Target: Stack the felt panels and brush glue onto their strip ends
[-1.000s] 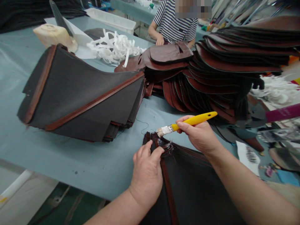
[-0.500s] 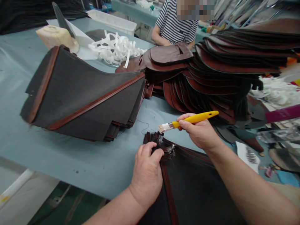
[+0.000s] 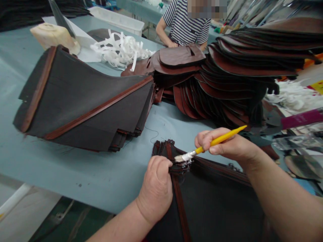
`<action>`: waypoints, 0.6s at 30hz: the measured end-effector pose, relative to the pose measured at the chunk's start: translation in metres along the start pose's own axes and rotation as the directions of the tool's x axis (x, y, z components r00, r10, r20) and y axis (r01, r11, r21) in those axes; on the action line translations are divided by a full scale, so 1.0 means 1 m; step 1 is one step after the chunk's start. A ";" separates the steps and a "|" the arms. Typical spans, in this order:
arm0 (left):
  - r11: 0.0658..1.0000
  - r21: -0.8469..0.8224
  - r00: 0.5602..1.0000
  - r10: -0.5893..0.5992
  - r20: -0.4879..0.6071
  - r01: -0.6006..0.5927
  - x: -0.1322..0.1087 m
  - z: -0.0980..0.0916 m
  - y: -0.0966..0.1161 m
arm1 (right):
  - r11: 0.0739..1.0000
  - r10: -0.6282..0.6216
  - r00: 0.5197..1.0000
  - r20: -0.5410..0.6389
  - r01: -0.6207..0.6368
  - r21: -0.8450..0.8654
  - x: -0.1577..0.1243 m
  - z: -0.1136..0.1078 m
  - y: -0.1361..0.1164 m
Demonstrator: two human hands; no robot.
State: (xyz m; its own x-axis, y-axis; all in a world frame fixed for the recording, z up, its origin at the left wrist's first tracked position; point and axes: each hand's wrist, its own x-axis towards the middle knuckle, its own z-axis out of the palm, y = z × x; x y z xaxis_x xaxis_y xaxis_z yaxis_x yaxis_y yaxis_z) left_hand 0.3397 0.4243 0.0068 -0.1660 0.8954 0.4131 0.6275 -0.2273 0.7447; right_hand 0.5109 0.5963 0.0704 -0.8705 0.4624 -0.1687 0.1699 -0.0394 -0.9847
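Note:
My right hand (image 3: 224,144) grips a yellow-handled paintbrush (image 3: 219,139), its bristles coated with white stuff and touching the edges of a stack of dark leather pieces (image 3: 214,198). Brown strips run along these pieces, and whitish smears show near the bristles. My left hand (image 3: 158,185) is closed on the stack's corner, thumb and fingers pinching the layered edges just left of the bristles. Farther left lies another stack of dark pieces (image 3: 91,101) with brown strips across its top.
Brown leather pieces (image 3: 227,70) are heaped at the back right. White ribbon strips (image 3: 121,50) lie behind the left stack, beside a yellowish plastic container (image 3: 52,37). A white tray (image 3: 116,21) stands farther back. A person in a striped shirt (image 3: 186,25) is across the table (image 3: 101,174).
My right hand has moved right and tilted the brush, bringing its bristles down onto the stack's edges. My left fingers have closed more tightly at the corner. The view has shifted slightly.

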 end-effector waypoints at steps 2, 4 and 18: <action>0.997 0.025 0.997 0.078 0.023 -0.078 -0.001 0.000 -0.002 | 1.000 -0.028 0.999 -0.042 0.028 -0.009 -0.001 -0.002 -0.006; 0.986 0.075 0.987 0.147 0.057 -0.151 -0.003 0.001 -0.003 | 0.997 -0.050 0.993 -0.109 0.043 -0.059 0.000 0.000 -0.009; 0.931 0.175 0.946 0.307 0.103 -0.321 -0.008 -0.003 -0.005 | 0.988 0.026 0.998 -0.062 -0.035 -0.147 -0.008 0.006 -0.027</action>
State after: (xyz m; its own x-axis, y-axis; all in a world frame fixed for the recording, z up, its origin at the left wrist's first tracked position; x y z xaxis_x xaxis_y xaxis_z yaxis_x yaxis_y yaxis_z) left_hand 0.3354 0.4169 0.0017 0.1133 0.8170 0.5654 0.7707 -0.4314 0.4690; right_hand 0.5109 0.5882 0.0980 -0.8356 0.5149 -0.1913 0.2665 0.0755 -0.9609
